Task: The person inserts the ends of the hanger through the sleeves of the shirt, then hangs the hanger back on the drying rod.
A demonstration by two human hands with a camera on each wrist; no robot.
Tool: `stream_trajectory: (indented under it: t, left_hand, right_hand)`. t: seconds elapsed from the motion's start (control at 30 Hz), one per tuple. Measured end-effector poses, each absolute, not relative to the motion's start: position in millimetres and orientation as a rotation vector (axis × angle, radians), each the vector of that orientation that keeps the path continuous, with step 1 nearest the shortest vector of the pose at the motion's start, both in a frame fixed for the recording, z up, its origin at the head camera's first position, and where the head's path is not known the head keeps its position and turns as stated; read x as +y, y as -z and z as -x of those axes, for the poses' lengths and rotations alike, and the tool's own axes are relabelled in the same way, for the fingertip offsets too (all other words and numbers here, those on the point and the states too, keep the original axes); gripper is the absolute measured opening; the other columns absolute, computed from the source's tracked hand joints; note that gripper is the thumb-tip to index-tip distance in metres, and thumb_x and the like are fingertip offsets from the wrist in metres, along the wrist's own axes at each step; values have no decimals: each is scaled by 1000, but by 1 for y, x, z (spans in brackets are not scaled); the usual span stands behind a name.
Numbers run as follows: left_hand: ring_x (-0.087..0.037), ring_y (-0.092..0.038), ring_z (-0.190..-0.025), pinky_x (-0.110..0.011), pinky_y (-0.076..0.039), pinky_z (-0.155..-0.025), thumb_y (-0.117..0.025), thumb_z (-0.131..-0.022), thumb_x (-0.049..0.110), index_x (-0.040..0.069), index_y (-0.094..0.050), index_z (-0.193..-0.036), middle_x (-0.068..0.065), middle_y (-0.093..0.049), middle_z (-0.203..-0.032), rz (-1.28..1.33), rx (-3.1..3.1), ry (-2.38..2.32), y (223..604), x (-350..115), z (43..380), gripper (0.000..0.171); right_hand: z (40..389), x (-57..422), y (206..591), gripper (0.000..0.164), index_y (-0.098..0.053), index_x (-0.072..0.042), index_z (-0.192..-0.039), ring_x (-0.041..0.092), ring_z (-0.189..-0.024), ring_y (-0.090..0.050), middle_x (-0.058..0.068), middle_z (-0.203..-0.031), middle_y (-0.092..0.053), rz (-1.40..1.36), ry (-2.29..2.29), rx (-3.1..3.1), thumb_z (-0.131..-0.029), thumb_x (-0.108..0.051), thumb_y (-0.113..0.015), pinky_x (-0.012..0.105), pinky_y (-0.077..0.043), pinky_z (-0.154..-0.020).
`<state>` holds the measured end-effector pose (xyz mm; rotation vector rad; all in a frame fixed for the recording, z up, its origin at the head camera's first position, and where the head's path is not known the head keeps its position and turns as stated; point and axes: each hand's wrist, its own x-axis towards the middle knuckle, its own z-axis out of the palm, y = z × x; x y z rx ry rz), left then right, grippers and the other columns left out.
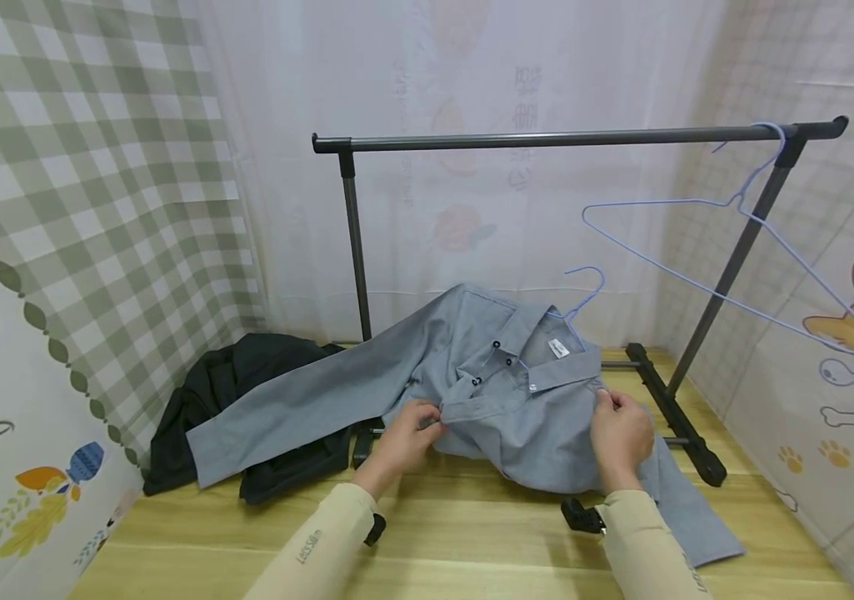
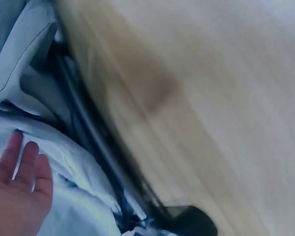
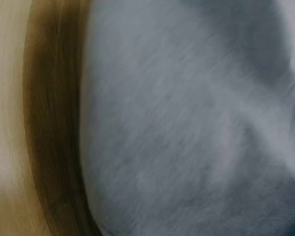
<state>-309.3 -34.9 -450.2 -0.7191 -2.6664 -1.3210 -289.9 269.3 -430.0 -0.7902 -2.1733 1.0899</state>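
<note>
A grey-blue button-up shirt point(image 1: 501, 450) is spread over the table, its collar toward the rack. Inside its neck sits a blue wire hanger point(image 1: 586, 292), the hook sticking out above the collar. My left hand point(image 1: 406, 437) pinches the front edge of the shirt near the buttons; in the left wrist view its fingers point(image 2: 27, 164) lie against the cloth. On the other side, my right hand point(image 1: 621, 433) pinches the shirt below the collar. The right wrist view is filled by shirt cloth point(image 3: 187, 123), and the hand is out of sight there.
A black garment point(image 1: 247, 375) lies crumpled at the left, partly under the shirt's sleeve. Behind stands a dark metal rack point(image 1: 546, 140), with another blue wire hanger point(image 1: 666, 202) hooked on its right end. Wooden tabletop point(image 1: 471, 533) shows in front.
</note>
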Motion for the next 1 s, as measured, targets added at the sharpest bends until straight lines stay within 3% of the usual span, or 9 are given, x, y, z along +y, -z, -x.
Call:
stream_trajectory:
  t: [0.13, 0.23, 0.37, 0.5, 0.63, 0.73, 0.87, 1.0]
  left_hand:
    - [-15, -52, -64, -32, -46, -63, -59, -98, 18, 14, -68, -93, 0, -64, -91, 542, -2572, 1472, 435, -38, 309, 10]
    - [-13, -47, -57, -30, -43, -58, -57, -98, 18, 15, -65, -93, 0, -64, -83, 464, -2452, 1524, 421, -37, 310, 10]
    - [-12, -50, -63, -29, -43, -56, -55, -95, 15, 14, -59, -88, 0, -62, -82, 455, -2272, 1522, 402, -33, 308, 9]
    - [-15, -54, -64, -30, -45, -55, -59, -95, 15, 12, -64, -90, -2, -65, -86, 555, -2252, 1491, 391, -29, 307, 8]
    - [-17, -64, -88, -34, -52, -74, -65, -97, 24, 14, -72, -104, 1, -70, -100, 646, -2473, 1470, 393, -30, 308, 14]
    - [-19, -63, -106, -38, -52, -84, -62, -99, 30, 16, -71, -115, 2, -69, -112, 604, -2615, 1495, 404, -37, 310, 23]
    - [-24, -62, -106, -42, -51, -84, -53, -102, 18, 11, -70, -119, -3, -68, -117, 491, -2655, 1439, 419, -50, 316, 24]
    - [-28, -61, -108, -45, -49, -86, -63, -95, 7, 10, -70, -117, -7, -66, -118, 454, -2749, 1096, 433, -60, 321, 23]
  right_hand:
    - [289, 270, 431, 35, -69, 3, -110, 46, -103, -58, 26, -111, -66, 779, -1096, -2172, -103, -27, -53, 59, -39, -86]
    - [288, 271, 431, 34, -69, 3, -110, 47, -103, -58, 26, -111, -66, 775, -1097, -2179, -102, -26, -54, 59, -40, -85]
    - [288, 271, 430, 34, -69, 3, -109, 48, -103, -57, 26, -111, -66, 777, -1104, -2183, -102, -26, -54, 59, -39, -86]
    - [288, 272, 428, 34, -69, 4, -109, 48, -104, -57, 27, -111, -66, 771, -1116, -2168, -102, -26, -54, 58, -39, -88]
    - [288, 274, 427, 34, -69, 4, -109, 48, -104, -57, 27, -110, -66, 768, -1117, -2148, -102, -25, -54, 58, -39, -88]
    - [288, 277, 427, 34, -68, 3, -109, 48, -104, -57, 27, -110, -66, 773, -1107, -2143, -102, -26, -53, 58, -38, -88]
    - [288, 280, 427, 34, -68, 4, -109, 49, -104, -56, 27, -110, -65, 783, -1100, -2146, -102, -26, -53, 59, -38, -88]
    - [287, 280, 427, 34, -68, 4, -109, 50, -103, -56, 28, -110, -66, 782, -1100, -2142, -102, -26, -53, 59, -38, -88]
